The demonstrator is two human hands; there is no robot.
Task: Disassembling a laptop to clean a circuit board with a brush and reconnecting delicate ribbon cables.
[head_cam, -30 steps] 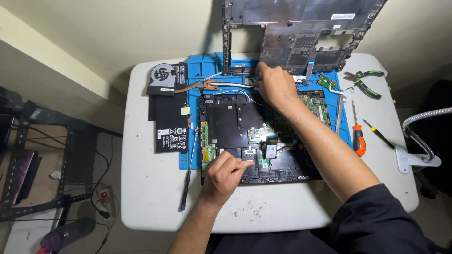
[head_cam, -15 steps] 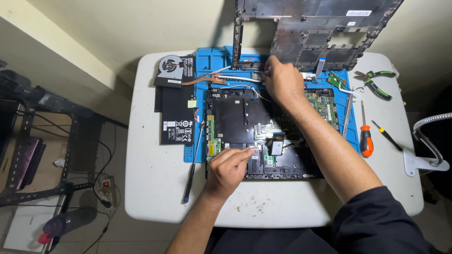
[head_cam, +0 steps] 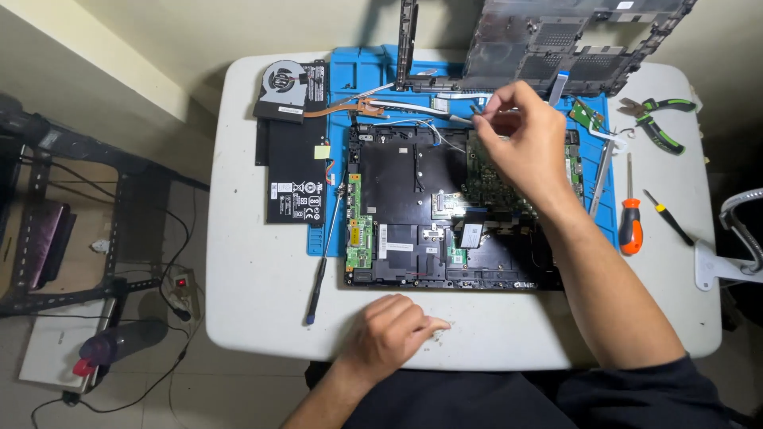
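Observation:
An opened black laptop base (head_cam: pixel 413 206) lies on a blue mat (head_cam: pixel 350 63) on a white table (head_cam: pixel 262 270). A green circuit board (head_cam: pixel 489 179) shows inside it. My right hand (head_cam: pixel 520 139) hovers over the base's back edge. Its fingertips pinch the dark end of a thin grey cable (head_cam: pixel 429 111) that runs in from the left. My left hand (head_cam: pixel 393 326) rests on the table just in front of the laptop, fingers curled and holding nothing. A dark cover panel (head_cam: pixel 556 40) stands upright behind the base.
Left of the base lie a black battery (head_cam: pixel 290 171), a fan (head_cam: pixel 284 79) with a copper heat pipe (head_cam: pixel 342 107), and a long thin tool (head_cam: pixel 322 266). On the right lie green-handled pliers (head_cam: pixel 656 123), an orange screwdriver (head_cam: pixel 630 222) and a small screwdriver (head_cam: pixel 668 216). A white clamp (head_cam: pixel 739 238) grips the right edge.
My left hand has come off the laptop's front edge and now rests on the table. My right hand has lifted from the back hinge area, pinching the cable end.

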